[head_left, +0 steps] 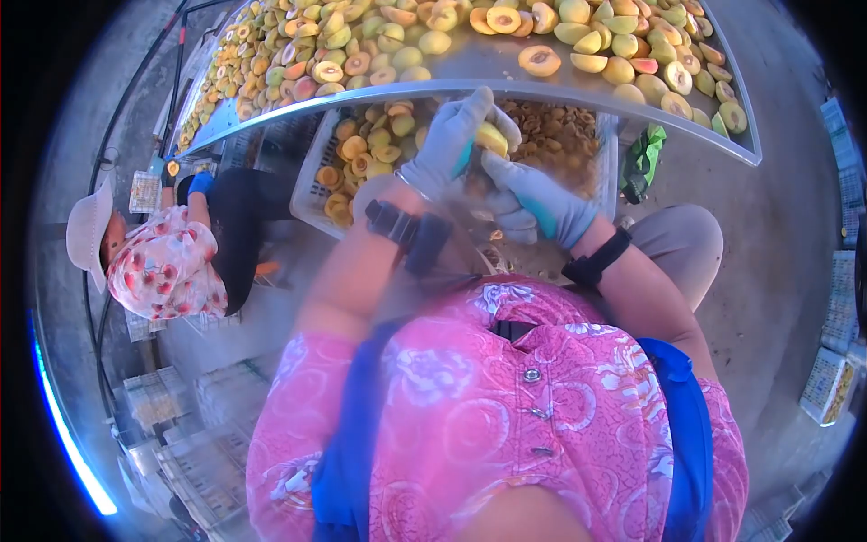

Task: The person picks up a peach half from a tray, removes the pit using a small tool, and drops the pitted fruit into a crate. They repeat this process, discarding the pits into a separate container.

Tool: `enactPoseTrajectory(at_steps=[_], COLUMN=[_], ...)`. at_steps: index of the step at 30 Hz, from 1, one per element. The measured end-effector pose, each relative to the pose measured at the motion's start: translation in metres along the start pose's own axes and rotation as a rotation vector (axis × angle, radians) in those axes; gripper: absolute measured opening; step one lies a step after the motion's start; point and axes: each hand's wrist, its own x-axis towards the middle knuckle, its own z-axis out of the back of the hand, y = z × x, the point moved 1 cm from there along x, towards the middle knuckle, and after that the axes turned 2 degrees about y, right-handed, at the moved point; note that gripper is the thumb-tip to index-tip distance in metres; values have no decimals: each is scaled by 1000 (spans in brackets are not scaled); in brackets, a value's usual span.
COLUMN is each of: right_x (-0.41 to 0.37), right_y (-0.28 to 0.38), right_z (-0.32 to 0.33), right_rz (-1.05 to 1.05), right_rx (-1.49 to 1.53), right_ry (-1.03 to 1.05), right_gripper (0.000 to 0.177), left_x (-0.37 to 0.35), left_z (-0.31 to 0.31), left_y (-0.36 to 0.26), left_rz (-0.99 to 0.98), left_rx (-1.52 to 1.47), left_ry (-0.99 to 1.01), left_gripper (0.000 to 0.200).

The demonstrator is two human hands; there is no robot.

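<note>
Both hands wear pale grey gloves, just below the rim of a metal table (397, 91) heaped with halved yellow-green fruit (433, 42). My left hand (458, 135) is closed on a yellow fruit piece (491, 139), held between thumb and fingers. Close to that piece, on its lower right, my right hand (535, 200) has its fingers curled; whatever it may hold is hidden. Beneath the hands stands a white crate (312, 176), with fruit halves (361, 154) on its left side and brown pits or scraps (555, 140) on its right.
A co-worker (167, 253) in a pale hat sits at the left, near a small basket (144, 191). A green bag (643, 161) lies right of the crate. More crates (826, 384) line the far right, and others (194, 452) stand at the lower left.
</note>
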Motion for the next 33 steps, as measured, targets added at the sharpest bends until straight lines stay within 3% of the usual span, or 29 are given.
enactPoseTrajectory(at_steps=[4,7,10,14,16,20,24,26,30,32,33], right_x=[2,3,3,7,9,15,16,16,11,-1,8], right_y=[-5,-7,-10,-15,-13,-14,-11,-12,-7,6,-2], right_z=[-1,-2,-1,2,2,11,15,9,-9,-25,7], right_rz=[-48,-58,-41,-36,-38,-35,-87,-123,-171,30,9], right_rx=[174,269,299,386,400,497,582,608,625,689,671], right_ry=[136,193,188,282,319,374,443,511,558,30,527], right_gripper=[32,32,31,29,30,41,41,43,45,46,44], left_x=[-2,5,-1,-3,-3,-6,-5,-9,-8,-3,-4], left_z=[4,12,9,7,-1,-6,-5,-4,16,25,40], left_y=[6,20,26,30,30,30,36,32,41,43,37], left_rz=[83,37,153,141,136,94,47,111,-11,-53,-133], left_rx=[-135,-171,-366,-466,-820,-853,-879,-880,-987,-998,-1094], left_ry=[7,83,-8,-4,76,-67,-74,-148,-177,-200,-217], left_gripper=[60,66,64,57,51,46,44,46,44,44,44])
